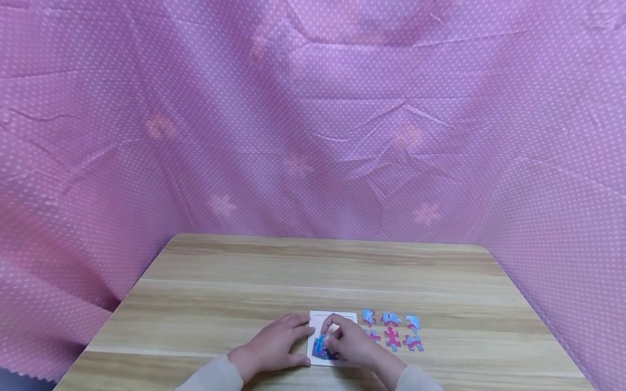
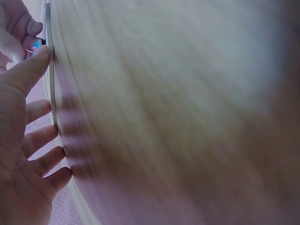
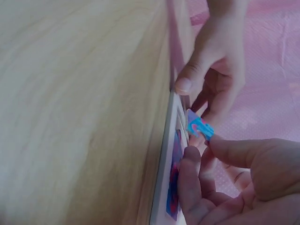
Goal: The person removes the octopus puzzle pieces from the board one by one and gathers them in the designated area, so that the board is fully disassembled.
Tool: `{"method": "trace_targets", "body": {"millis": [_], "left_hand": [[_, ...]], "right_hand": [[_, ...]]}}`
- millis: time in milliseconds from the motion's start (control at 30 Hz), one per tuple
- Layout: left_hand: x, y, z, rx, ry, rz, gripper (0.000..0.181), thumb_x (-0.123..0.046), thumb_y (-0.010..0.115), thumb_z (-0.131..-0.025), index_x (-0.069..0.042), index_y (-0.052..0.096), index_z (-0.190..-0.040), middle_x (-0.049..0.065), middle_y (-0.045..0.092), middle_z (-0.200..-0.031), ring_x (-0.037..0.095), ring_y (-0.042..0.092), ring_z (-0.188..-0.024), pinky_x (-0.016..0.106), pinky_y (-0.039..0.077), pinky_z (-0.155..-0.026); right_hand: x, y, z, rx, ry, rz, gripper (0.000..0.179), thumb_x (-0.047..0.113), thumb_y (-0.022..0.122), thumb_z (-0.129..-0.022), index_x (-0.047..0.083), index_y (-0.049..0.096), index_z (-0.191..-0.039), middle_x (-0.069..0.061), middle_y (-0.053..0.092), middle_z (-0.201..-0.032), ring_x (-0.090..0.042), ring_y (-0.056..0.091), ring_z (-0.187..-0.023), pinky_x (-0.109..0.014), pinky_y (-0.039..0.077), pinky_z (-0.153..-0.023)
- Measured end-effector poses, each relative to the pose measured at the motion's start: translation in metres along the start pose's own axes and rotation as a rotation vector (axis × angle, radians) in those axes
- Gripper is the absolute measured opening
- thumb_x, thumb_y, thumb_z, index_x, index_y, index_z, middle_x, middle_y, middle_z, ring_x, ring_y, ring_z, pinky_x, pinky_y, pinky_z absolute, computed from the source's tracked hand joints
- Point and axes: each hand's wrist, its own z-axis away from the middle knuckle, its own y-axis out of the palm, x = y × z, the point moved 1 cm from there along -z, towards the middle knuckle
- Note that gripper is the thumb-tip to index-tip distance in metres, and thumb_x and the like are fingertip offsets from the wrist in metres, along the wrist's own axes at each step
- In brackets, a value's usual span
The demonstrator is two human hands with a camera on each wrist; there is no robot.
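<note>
A white puzzle board (image 1: 318, 316) lies on the table, with joined blue and purple pieces (image 1: 320, 350) in its near left part. My left hand (image 1: 274, 345) rests at the board's left side, thumb and fingertips touching its edge and the fingers spread. Over the board, my right hand (image 1: 354, 342) pinches a puzzle piece (image 3: 199, 125) between thumb and fingers. That piece is blue, pink and purple and is tilted up from the board in the right wrist view. Part of the board is hidden under the right hand.
Several loose puzzle pieces (image 1: 392, 338) lie in two rows right of the board, blue above and pink below. The wooden table (image 1: 293, 271) runs back to a pink dotted cloth (image 1: 313, 163), which hangs behind and at both sides.
</note>
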Motion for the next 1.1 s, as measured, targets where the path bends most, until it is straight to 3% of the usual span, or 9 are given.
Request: {"method": "trace_targets", "body": {"millis": [167, 367, 600, 867, 1100], "left_hand": [[-0.002, -0.002, 0.001, 0.020, -0.007, 0.005, 0.063, -0.057, 0.063, -0.083, -0.016, 0.060, -0.130, 0.009, 0.050, -0.137, 0.029, 0.045, -0.125, 0.044, 0.038, -0.102], [-0.003, -0.001, 0.003, 0.041, -0.026, 0.019, 0.064, -0.058, 0.063, -0.082, -0.017, 0.058, -0.132, 0.009, 0.048, -0.139, 0.029, 0.044, -0.127, 0.045, 0.037, -0.103], [-0.003, 0.001, 0.005, 0.073, -0.049, 0.041, 0.065, -0.061, 0.061, -0.083, -0.019, 0.058, -0.133, 0.007, 0.046, -0.141, 0.028, 0.041, -0.129, 0.045, 0.036, -0.103], [-0.004, 0.000, 0.006, 0.053, -0.046, 0.024, 0.065, -0.058, 0.064, -0.082, -0.018, 0.058, -0.132, 0.008, 0.046, -0.141, 0.029, 0.042, -0.128, 0.045, 0.035, -0.104], [-0.004, 0.002, 0.007, 0.054, -0.041, 0.022, 0.065, -0.060, 0.063, -0.082, -0.018, 0.058, -0.132, 0.008, 0.047, -0.141, 0.029, 0.042, -0.129, 0.045, 0.036, -0.104]], "right_hand": [[-0.003, -0.007, 0.005, 0.018, 0.042, -0.182, 0.016, -0.001, 0.061, -0.086, 0.006, 0.056, -0.099, -0.006, 0.059, -0.074, -0.019, 0.061, -0.068, -0.033, 0.054, -0.056], [-0.007, -0.024, 0.017, 0.000, 0.049, -0.230, 0.013, 0.005, 0.060, -0.091, 0.003, 0.056, -0.103, -0.008, 0.057, -0.081, -0.021, 0.061, -0.074, -0.036, 0.054, -0.061], [-0.021, -0.044, 0.038, -0.027, 0.042, -0.190, 0.015, 0.004, 0.061, -0.090, 0.000, 0.057, -0.104, -0.005, 0.056, -0.077, -0.016, 0.055, -0.067, -0.022, 0.048, -0.055], [-0.033, -0.057, 0.059, -0.038, 0.070, -0.082, 0.014, 0.005, 0.063, -0.088, 0.002, 0.059, -0.100, -0.005, 0.058, -0.079, -0.018, 0.058, -0.070, -0.026, 0.052, -0.056], [-0.037, -0.059, 0.069, -0.044, 0.108, -0.079, 0.014, 0.004, 0.066, -0.086, -0.001, 0.060, -0.098, -0.005, 0.060, -0.076, -0.020, 0.062, -0.069, -0.031, 0.055, -0.056]]}}
